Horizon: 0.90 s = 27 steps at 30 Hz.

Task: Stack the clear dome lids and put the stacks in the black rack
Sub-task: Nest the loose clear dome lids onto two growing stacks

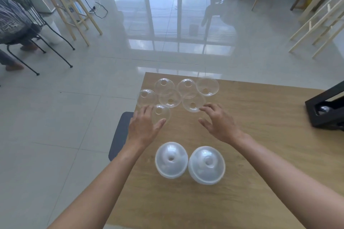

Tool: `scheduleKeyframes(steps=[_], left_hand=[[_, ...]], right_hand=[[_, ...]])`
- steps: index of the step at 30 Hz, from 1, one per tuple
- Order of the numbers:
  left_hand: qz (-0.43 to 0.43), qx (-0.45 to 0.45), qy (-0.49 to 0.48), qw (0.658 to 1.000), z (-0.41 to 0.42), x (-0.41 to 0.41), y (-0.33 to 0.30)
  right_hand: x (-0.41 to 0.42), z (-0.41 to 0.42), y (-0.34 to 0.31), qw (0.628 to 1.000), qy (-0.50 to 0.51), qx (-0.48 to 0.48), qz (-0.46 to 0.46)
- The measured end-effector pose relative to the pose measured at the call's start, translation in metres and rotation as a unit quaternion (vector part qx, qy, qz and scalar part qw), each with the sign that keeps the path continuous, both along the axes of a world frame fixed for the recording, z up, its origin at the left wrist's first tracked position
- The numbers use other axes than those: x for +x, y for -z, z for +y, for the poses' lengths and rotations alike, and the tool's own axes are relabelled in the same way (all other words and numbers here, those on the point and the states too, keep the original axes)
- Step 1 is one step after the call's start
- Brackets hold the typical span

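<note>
Seven loose clear lids sit scattered at the far left end of the wooden table, some overlapping at the rims. Most lie dome up, while the far-right lid seems turned bowl-side up. Two stacks of lids stand side by side near the person, the left stack and the right stack touching or almost touching each other, both dome up with the hole on top.

Both arms reach out over the table between the stacks and the loose lids. The left hand is spread with straight fingers, hovering just over or against the nearest loose lid, thumb at its near edge; whether it actually touches, I cannot tell. The right hand has its fingers loosely fanned and slightly bent, the tips just beside another lid, gripping nothing.

The black rack stands at the far right edge of the table, well apart from all the lids, partly cut off by the frame. A dark grey chair seat pokes out under the table's left side. On the tiled floor to the far left stands a tall wooden stool.
</note>
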<state>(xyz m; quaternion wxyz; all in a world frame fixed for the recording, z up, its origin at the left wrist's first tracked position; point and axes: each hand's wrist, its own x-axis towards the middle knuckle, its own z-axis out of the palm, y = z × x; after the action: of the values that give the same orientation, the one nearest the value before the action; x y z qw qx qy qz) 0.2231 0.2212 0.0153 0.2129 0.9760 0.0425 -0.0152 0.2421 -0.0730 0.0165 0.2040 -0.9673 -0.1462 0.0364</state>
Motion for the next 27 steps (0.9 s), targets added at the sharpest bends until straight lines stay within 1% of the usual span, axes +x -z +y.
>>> scheduleKeyframes(steps=[4, 8, 11, 15, 17, 18, 20, 22, 24, 25, 27], left_hand=[[0.004, 0.033, 0.015, 0.999, -0.005, 0.017, 0.018], [0.025, 0.064, 0.019, 0.997, -0.007, 0.02, 0.029], [0.032, 0.079, 0.024, 0.996, -0.006, 0.017, 0.03], [0.036, 0.062, 0.026, 0.997, 0.001, 0.001, 0.031], [0.039, 0.019, 0.017, 0.999, 0.006, -0.009, 0.031], [0.039, -0.019, 0.009, 0.999, 0.008, -0.013, 0.029], [0.032, -0.138, -0.01, 0.99, 0.012, -0.02, 0.022], [0.025, -0.244, -0.026, 0.969, 0.015, -0.026, 0.009], [0.016, -0.291, -0.031, 0.956, 0.017, -0.033, -0.009], [0.008, -0.3, -0.026, 0.954, 0.018, -0.037, -0.019], [-0.011, -0.303, -0.002, 0.953, 0.018, -0.048, -0.039]], right_hand=[[0.029, 0.011, 0.003, 0.993, -0.065, -0.09, -0.037], [0.045, 0.018, 0.005, 0.981, -0.11, -0.152, -0.04], [0.046, 0.018, 0.008, 0.978, -0.123, -0.158, -0.051], [0.03, 0.015, 0.009, 0.98, -0.13, -0.123, -0.084], [0.016, 0.012, 0.006, 0.986, -0.115, -0.082, -0.087], [0.009, 0.011, 0.004, 0.99, -0.1, -0.055, -0.081], [-0.006, 0.009, -0.003, 0.997, -0.046, 0.024, -0.052], [-0.02, 0.006, -0.013, 0.992, 0.032, 0.118, -0.009], [-0.033, 0.002, -0.027, 0.973, 0.107, 0.204, 0.031], [-0.038, 0.0, -0.036, 0.955, 0.139, 0.255, 0.051], [-0.051, -0.005, -0.052, 0.902, 0.192, 0.376, 0.093]])
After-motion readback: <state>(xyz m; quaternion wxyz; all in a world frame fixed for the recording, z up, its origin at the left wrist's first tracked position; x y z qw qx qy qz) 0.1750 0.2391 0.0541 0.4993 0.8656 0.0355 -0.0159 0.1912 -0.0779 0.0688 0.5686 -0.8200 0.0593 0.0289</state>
